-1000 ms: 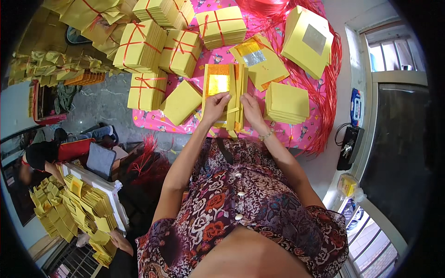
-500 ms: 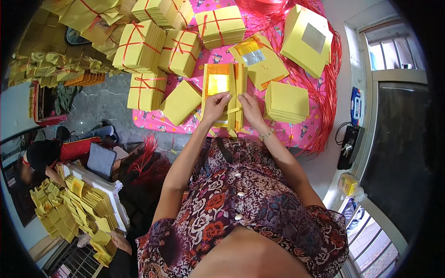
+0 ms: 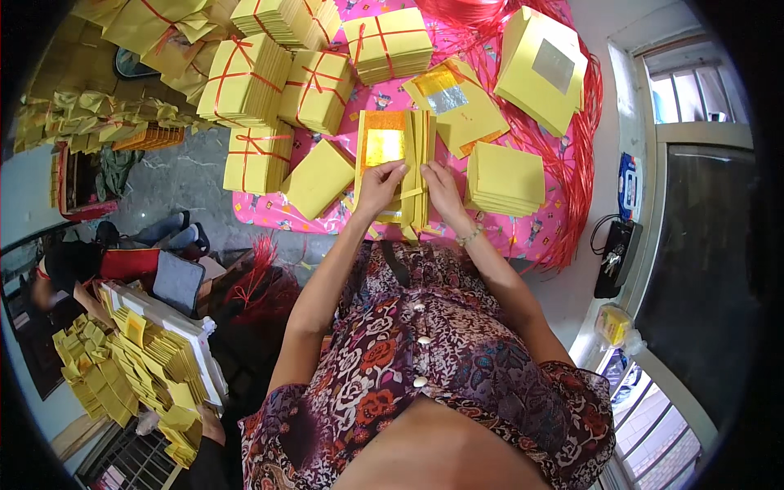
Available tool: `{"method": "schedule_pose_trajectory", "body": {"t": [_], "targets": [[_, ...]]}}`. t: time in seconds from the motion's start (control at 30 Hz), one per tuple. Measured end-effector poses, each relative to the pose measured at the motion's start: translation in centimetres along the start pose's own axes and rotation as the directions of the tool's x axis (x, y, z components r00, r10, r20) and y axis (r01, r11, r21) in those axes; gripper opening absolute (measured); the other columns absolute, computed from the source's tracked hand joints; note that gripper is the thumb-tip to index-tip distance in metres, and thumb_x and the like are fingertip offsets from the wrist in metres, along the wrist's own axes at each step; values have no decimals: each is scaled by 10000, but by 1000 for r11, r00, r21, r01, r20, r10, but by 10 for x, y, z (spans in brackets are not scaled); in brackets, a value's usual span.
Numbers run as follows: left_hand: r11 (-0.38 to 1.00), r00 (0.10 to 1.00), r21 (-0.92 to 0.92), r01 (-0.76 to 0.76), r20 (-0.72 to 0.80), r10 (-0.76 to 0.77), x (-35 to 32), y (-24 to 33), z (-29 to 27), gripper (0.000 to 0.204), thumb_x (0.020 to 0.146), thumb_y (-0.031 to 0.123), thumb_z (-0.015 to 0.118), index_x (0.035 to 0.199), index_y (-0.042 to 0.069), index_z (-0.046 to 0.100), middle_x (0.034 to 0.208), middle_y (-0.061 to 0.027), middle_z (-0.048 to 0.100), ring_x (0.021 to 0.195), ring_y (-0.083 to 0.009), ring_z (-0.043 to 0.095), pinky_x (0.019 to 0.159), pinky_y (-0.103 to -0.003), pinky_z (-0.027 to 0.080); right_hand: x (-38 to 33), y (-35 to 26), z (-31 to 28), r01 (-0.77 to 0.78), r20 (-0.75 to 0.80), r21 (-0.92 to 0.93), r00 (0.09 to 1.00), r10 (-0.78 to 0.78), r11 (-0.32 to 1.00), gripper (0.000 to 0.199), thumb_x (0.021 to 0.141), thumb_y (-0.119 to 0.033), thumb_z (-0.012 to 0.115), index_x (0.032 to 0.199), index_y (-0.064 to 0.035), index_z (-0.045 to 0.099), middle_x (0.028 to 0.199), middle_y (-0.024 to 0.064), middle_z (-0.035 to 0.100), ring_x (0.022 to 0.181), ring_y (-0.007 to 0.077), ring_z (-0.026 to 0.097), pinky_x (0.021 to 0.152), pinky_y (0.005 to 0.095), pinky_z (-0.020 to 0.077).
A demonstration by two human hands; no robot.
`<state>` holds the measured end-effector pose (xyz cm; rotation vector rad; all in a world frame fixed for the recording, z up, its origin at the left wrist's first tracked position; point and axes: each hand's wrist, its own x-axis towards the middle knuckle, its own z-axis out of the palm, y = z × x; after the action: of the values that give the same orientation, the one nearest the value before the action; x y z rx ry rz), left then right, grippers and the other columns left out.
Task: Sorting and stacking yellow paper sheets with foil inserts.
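Observation:
A stack of yellow paper sheets with an orange border and a gold foil square (image 3: 384, 147) lies on a pink patterned cloth (image 3: 269, 208) in front of me. My left hand (image 3: 380, 186) presses on its near end, fingers over the sheets. My right hand (image 3: 442, 186) grips a folded bunch of the same yellow sheets (image 3: 420, 163) standing on edge beside the stack. A bracelet sits on my right wrist. Whether the two hands share one bundle I cannot tell.
Bundles of yellow paper tied with red string (image 3: 249, 77) fill the far left of the cloth. Loose yellow stacks (image 3: 506, 175) and a silver-foil stack (image 3: 543, 69) lie right. Red string (image 3: 576, 163) trails along the right edge. Another person (image 3: 73, 269) sits at left by folded yellow papers (image 3: 122, 367).
Both hands stay on the stack in the middle; the fingers have shifted only slightly. The person at left has moved a little.

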<state>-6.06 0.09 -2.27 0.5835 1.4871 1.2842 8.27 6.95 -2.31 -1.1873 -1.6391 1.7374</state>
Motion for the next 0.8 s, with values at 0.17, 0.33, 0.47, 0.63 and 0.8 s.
{"method": "schedule_pose_trajectory", "body": {"t": [0.17, 0.33, 0.47, 0.63, 0.8], "targets": [[1000, 1000, -24, -7, 10, 7, 1, -1, 0, 264, 908, 153, 604, 1109, -15, 637, 892, 7, 647, 763, -42, 546, 695, -206, 462, -2, -7, 1, -8, 23, 36, 1000, 7, 999, 309, 947, -233, 483, 1071, 35, 575, 932, 103, 632, 877, 163, 572, 784, 295, 445], [1000, 1000, -10, -11, 15, 11, 1, -2, 0, 278, 886, 158, 633, 1095, -26, 638, 936, -39, 665, 807, -72, 587, 736, -222, 485, -4, -11, 1, 42, 24, -21, 999, -41, 999, 282, 950, -212, 480, 1050, 34, 575, 878, 88, 623, 826, 142, 563, 746, 290, 448], [1000, 1000, 5, -19, -7, 19, 2, -3, 2, 279, 881, 158, 639, 1093, -23, 640, 920, -31, 663, 794, -67, 580, 726, -218, 481, -2, -3, 2, 83, -8, 24, 996, -83, 996, 285, 951, -216, 478, 1046, 34, 574, 875, 87, 621, 824, 132, 555, 742, 286, 447], [1000, 1000, 17, -23, -20, 24, 0, -1, 2, 276, 881, 158, 639, 1085, -26, 644, 886, -18, 658, 774, -59, 566, 702, -213, 473, -3, -10, 2, 16, 8, -46, 1000, -16, 999, 303, 950, -228, 482, 1071, 35, 572, 916, 106, 633, 860, 147, 566, 769, 291, 448], [999, 1000, 46, -22, -14, 22, 1, 0, 3, 273, 882, 160, 636, 1083, -25, 645, 888, -20, 658, 775, -58, 566, 699, -212, 473, 2, 14, 3, 73, -101, -97, 991, -83, 993, 311, 955, -243, 478, 1057, 36, 570, 893, 83, 621, 840, 127, 550, 754, 277, 443]]}}
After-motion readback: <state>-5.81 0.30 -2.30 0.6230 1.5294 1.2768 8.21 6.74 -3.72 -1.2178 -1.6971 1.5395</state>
